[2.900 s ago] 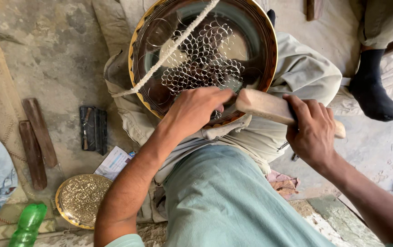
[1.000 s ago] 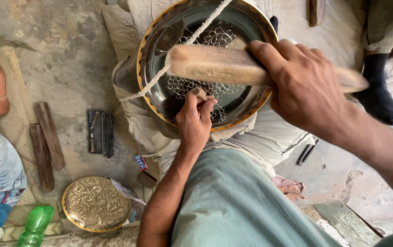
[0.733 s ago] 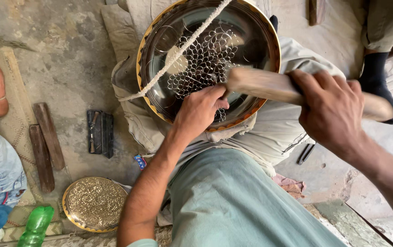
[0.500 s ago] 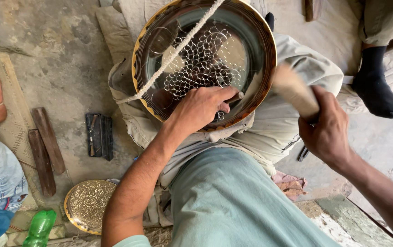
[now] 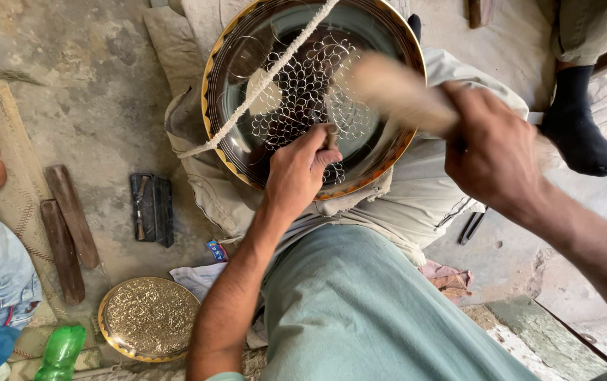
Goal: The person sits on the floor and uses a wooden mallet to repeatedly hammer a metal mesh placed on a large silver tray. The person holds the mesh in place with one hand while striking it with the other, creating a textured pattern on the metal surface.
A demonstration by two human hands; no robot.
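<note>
the left hand (image 5: 300,173) is curled tight around a small punch (image 5: 331,135), pinching it between thumb and fingers with its tip set on the round brass tray (image 5: 388,152). the tray lies on the person's lap at 12 o'clock of the view, its dark face scored with a net of looped lines. a pale twisted rope (image 5: 261,83) runs across the tray from 1 o'clock down to 8 o'clock. the right hand (image 5: 494,159) is fisted around a wooden mallet (image 5: 392,92), which is blurred above the tray's 3 o'clock side. at 7 o'clock a smaller embossed brass plate (image 5: 148,317) lies on the floor, with a green plastic bottle (image 5: 60,351) just beside it.
</note>
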